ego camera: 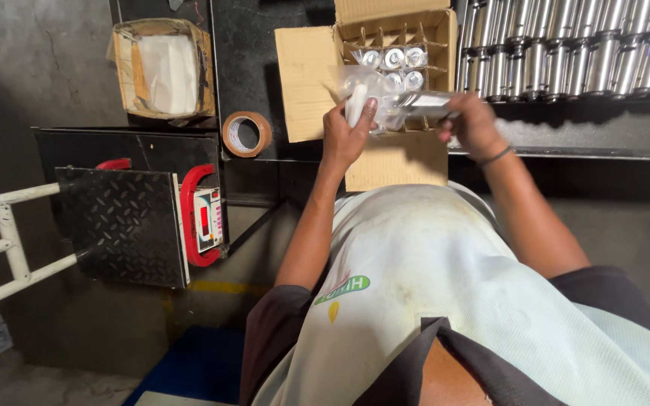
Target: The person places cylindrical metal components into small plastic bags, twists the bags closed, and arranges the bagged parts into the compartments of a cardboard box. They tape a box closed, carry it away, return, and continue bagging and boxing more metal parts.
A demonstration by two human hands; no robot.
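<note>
Left hand (pixel 346 135) grips a clear bag (pixel 370 94), right hand (pixel 472 124) grips a metal tube (pixel 426 100) above the divided box (pixel 396 71); some five cells filled, most empty, tube rows (pixel 573 49) waiting.

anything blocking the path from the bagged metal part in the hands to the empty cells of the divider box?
Nothing visible. Left hand and right hand hold the bagged metal part directly over the divider box. The wrapped parts fill only some cells; the cells beside them look open.

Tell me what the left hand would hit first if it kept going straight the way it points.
Probably the open brown cardboard box with dividers: the left hand points up-frame toward it, holding clear plastic wrapping. Depth is unclear.
</note>
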